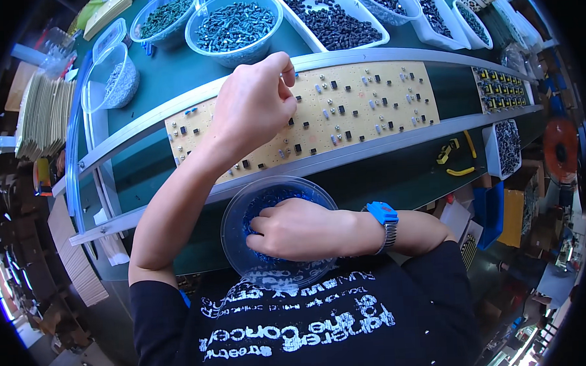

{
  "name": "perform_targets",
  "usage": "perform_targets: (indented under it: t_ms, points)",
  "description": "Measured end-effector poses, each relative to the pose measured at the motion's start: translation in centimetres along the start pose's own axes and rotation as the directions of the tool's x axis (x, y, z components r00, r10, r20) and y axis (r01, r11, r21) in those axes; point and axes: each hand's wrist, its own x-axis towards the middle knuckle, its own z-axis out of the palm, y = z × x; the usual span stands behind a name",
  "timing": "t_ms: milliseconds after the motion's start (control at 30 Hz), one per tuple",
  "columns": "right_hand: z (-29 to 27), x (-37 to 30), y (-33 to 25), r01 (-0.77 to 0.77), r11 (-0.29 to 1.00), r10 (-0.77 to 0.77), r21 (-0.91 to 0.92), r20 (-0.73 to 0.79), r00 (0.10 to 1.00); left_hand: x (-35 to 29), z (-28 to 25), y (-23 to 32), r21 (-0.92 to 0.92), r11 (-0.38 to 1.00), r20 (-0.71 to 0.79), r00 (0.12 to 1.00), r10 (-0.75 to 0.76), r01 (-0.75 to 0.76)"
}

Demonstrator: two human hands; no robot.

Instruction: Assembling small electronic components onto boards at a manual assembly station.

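Observation:
My left hand [257, 99] is raised over a long tan circuit board [361, 88], its fingers curled in a pinch. What sits between those fingertips is hidden. The board carries rows of small black, grey and silver parts and lies between two metal rails. Close to my body, a clear round plastic bowl [232, 221] holds many small blue components [267, 198]. My right hand [295, 230] reaches down into this bowl, fingers bent and closed among the blue parts. Its fingertips do not show fully. A blue wrist strap [382, 213] circles my right wrist.
Along the far side stand tubs of dark green parts [234, 27] and a white tray of black parts [332, 24]. At the right are yellow-handled pliers [461, 171], a white bin [503, 149] and a panel of yellow-black components [500, 89]. The front metal rail [370, 147] crosses the table.

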Motion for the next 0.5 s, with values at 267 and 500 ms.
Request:
perform_targets:
  t_ms: [267,500]
  points:
    - [-0.1,0.1,-0.1,0.018,1.0,-0.017,0.018,-0.087,0.996,0.8,-0.1,0.4,0.172,0.98,0.034,0.995,0.093,-0.097]
    - [-4.1,-2.2,0.4,-0.157,0.968,0.223,0.198,-0.381,0.897,-2.4,-2.7,0.8,0.168,0.981,-0.026,0.995,0.099,-0.093]
